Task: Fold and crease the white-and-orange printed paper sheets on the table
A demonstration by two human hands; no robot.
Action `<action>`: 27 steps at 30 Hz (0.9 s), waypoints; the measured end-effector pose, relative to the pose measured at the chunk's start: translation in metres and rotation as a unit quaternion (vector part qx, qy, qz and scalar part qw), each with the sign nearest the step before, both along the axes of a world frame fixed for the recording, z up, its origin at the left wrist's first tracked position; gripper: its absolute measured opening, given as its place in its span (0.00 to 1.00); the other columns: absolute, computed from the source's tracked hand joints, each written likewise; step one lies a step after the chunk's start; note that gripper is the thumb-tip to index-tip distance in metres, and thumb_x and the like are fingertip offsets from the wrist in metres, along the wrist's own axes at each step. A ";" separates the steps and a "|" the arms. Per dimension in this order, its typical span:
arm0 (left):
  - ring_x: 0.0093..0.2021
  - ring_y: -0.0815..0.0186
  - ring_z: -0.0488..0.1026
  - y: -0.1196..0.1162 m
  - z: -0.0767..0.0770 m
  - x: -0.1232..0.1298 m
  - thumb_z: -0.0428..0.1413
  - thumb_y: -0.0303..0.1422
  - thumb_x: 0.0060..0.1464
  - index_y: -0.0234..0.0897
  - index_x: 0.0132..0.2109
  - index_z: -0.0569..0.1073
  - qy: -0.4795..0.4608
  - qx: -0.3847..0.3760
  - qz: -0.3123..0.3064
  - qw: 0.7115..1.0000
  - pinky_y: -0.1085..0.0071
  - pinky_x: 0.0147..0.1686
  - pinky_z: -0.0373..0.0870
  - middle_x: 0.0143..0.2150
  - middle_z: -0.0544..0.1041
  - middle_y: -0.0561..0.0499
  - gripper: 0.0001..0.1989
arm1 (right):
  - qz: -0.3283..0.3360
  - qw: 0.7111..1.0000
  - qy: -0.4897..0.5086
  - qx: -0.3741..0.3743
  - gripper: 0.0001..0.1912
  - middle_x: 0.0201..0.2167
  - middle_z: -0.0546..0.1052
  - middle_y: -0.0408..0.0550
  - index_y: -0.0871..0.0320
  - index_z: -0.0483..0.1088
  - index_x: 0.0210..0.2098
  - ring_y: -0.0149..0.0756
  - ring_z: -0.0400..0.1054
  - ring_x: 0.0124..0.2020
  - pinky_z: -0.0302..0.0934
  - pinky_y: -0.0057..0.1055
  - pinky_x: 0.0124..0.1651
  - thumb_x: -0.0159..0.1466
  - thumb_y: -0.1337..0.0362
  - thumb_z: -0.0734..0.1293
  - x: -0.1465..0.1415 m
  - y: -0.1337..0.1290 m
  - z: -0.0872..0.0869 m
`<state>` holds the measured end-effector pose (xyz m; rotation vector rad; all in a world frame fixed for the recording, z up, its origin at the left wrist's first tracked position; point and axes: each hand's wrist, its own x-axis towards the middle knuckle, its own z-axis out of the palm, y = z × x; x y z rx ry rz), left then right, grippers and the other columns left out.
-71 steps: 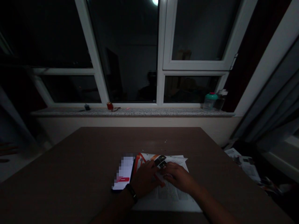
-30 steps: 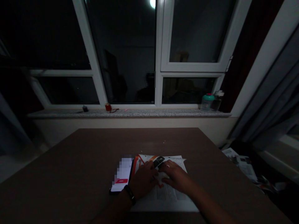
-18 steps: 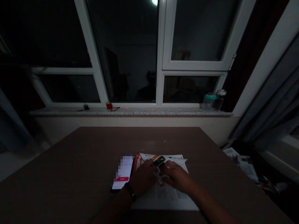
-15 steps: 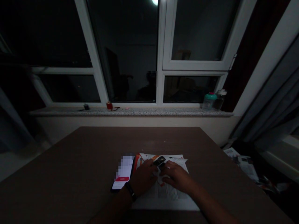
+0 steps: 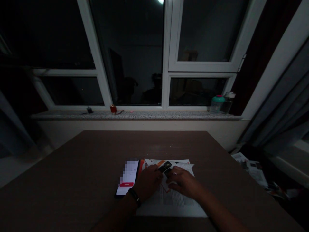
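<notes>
A printed sheet of paper [image 5: 164,166], folded at an angle, lies on top of other printed sheets [image 5: 169,209] near the front of the table. My left hand [image 5: 149,181], with a dark band on the wrist, has its curled fingers on the left side of the folded sheet. Opposite it, my right hand [image 5: 181,182], a ring on one finger, grips the sheet's right side. A pointed corner with an orange edge shows between the hands. Dim light leaves the exact fingertip contact hard to see. A lit phone [image 5: 127,178] lies just left of my left hand.
The brown table [image 5: 96,154] reaches to the wall below a granite windowsill [image 5: 149,115]. On the sill stand a teal-lidded bottle [image 5: 217,103], a clear bottle [image 5: 227,102] and a small red object [image 5: 113,109]. Papers [image 5: 254,170] lie beyond the table's right edge.
My hands have shifted only slightly over the folded sheet. Its orange-edged lower corner shows more clearly between them now. The phone stays in place.
</notes>
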<state>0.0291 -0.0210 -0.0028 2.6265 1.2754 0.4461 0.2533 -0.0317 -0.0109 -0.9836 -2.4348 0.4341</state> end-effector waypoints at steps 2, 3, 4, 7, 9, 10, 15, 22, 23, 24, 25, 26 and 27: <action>0.44 0.61 0.69 0.000 0.000 0.001 0.50 0.29 0.62 0.40 0.41 0.74 0.005 0.000 0.003 1.000 0.65 0.44 0.63 0.43 0.70 0.50 0.08 | -0.001 1.000 -0.001 0.002 0.05 0.37 0.75 0.46 0.51 0.76 0.39 0.38 0.67 0.44 0.60 0.32 0.45 0.62 0.64 0.69 0.000 0.000 0.000; 0.44 0.61 0.69 0.000 0.001 0.001 0.49 0.28 0.62 0.40 0.40 0.75 0.006 -0.001 0.004 1.000 0.65 0.43 0.63 0.43 0.70 0.50 0.09 | 0.000 1.000 -0.002 0.003 0.05 0.37 0.75 0.46 0.51 0.76 0.39 0.38 0.67 0.44 0.61 0.32 0.45 0.62 0.64 0.69 0.000 -0.001 0.001; 0.44 0.61 0.69 0.000 0.001 0.001 0.49 0.28 0.63 0.40 0.40 0.75 0.007 -0.002 0.004 1.000 0.66 0.43 0.63 0.42 0.71 0.50 0.10 | 0.001 1.000 -0.003 0.004 0.05 0.38 0.75 0.46 0.51 0.76 0.39 0.38 0.67 0.43 0.61 0.32 0.45 0.62 0.64 0.69 0.000 -0.001 0.001; 0.43 0.61 0.69 -0.001 0.003 0.002 0.48 0.27 0.63 0.40 0.40 0.75 0.008 -0.004 0.004 1.000 0.66 0.42 0.63 0.42 0.71 0.50 0.10 | 0.003 1.000 -0.005 0.008 0.06 0.38 0.76 0.46 0.51 0.76 0.39 0.38 0.67 0.44 0.61 0.32 0.46 0.62 0.65 0.68 0.000 -0.001 0.002; 0.43 0.61 0.69 -0.001 0.004 0.002 0.49 0.28 0.63 0.40 0.40 0.75 0.008 -0.003 0.002 1.000 0.66 0.42 0.63 0.42 0.71 0.50 0.10 | 0.004 1.000 -0.010 0.009 0.06 0.38 0.76 0.46 0.52 0.76 0.39 0.38 0.67 0.43 0.61 0.33 0.46 0.62 0.65 0.69 0.000 -0.001 0.002; 0.43 0.61 0.69 -0.001 0.005 0.002 0.49 0.28 0.63 0.40 0.40 0.75 0.007 -0.001 0.003 1.000 0.66 0.43 0.64 0.42 0.71 0.50 0.10 | 0.005 1.000 -0.012 0.009 0.05 0.38 0.76 0.46 0.52 0.77 0.38 0.38 0.67 0.43 0.61 0.33 0.46 0.62 0.64 0.68 0.000 -0.002 0.003; 0.44 0.61 0.69 -0.002 0.005 0.002 0.51 0.27 0.60 0.40 0.40 0.75 0.010 0.001 0.008 1.000 0.66 0.43 0.64 0.43 0.71 0.50 0.08 | -0.001 1.000 -0.010 0.009 0.05 0.36 0.75 0.46 0.52 0.76 0.37 0.38 0.67 0.43 0.61 0.32 0.45 0.65 0.61 0.67 -0.002 -0.002 0.002; 0.45 0.60 0.69 -0.001 0.002 0.001 0.53 0.29 0.59 0.39 0.41 0.74 0.004 0.000 0.005 1.000 0.65 0.43 0.63 0.44 0.70 0.50 0.05 | -0.014 1.000 -0.017 0.013 0.06 0.39 0.75 0.45 0.52 0.75 0.38 0.38 0.67 0.45 0.60 0.33 0.47 0.60 0.61 0.71 -0.003 0.000 -0.007; 0.45 0.60 0.69 -0.001 0.002 0.001 0.54 0.29 0.59 0.39 0.41 0.74 0.004 -0.001 0.004 1.000 0.65 0.43 0.63 0.44 0.70 0.50 0.05 | -0.015 1.000 -0.018 0.013 0.06 0.39 0.75 0.45 0.52 0.75 0.38 0.39 0.67 0.45 0.60 0.33 0.47 0.60 0.61 0.72 -0.003 0.000 -0.007; 0.45 0.60 0.69 -0.001 0.003 0.001 0.54 0.29 0.58 0.39 0.41 0.74 0.005 -0.004 0.003 1.000 0.65 0.43 0.63 0.45 0.70 0.50 0.05 | -0.015 1.000 -0.018 0.014 0.06 0.39 0.75 0.45 0.52 0.75 0.37 0.39 0.67 0.45 0.60 0.33 0.47 0.60 0.61 0.72 -0.003 0.000 -0.007; 0.45 0.60 0.69 -0.001 0.003 0.001 0.54 0.29 0.58 0.40 0.41 0.74 0.006 -0.007 0.003 1.000 0.65 0.44 0.63 0.45 0.70 0.50 0.05 | -0.015 1.000 -0.017 0.014 0.06 0.38 0.75 0.45 0.52 0.75 0.37 0.39 0.67 0.45 0.60 0.33 0.47 0.60 0.61 0.72 -0.003 0.000 -0.006; 0.46 0.60 0.69 -0.001 0.004 0.001 0.54 0.29 0.58 0.40 0.41 0.74 0.007 -0.008 0.002 1.000 0.65 0.44 0.63 0.45 0.70 0.50 0.05 | -0.013 1.000 -0.015 0.013 0.06 0.38 0.75 0.45 0.52 0.75 0.37 0.38 0.67 0.45 0.60 0.33 0.47 0.60 0.61 0.72 -0.003 0.000 -0.006; 0.46 0.60 0.69 -0.001 0.004 0.001 0.54 0.29 0.58 0.40 0.41 0.74 0.007 -0.009 0.002 1.000 0.65 0.45 0.63 0.45 0.70 0.50 0.05 | -0.012 1.000 -0.012 0.012 0.06 0.38 0.75 0.45 0.52 0.75 0.37 0.38 0.67 0.45 0.59 0.32 0.47 0.60 0.61 0.72 -0.003 -0.001 -0.005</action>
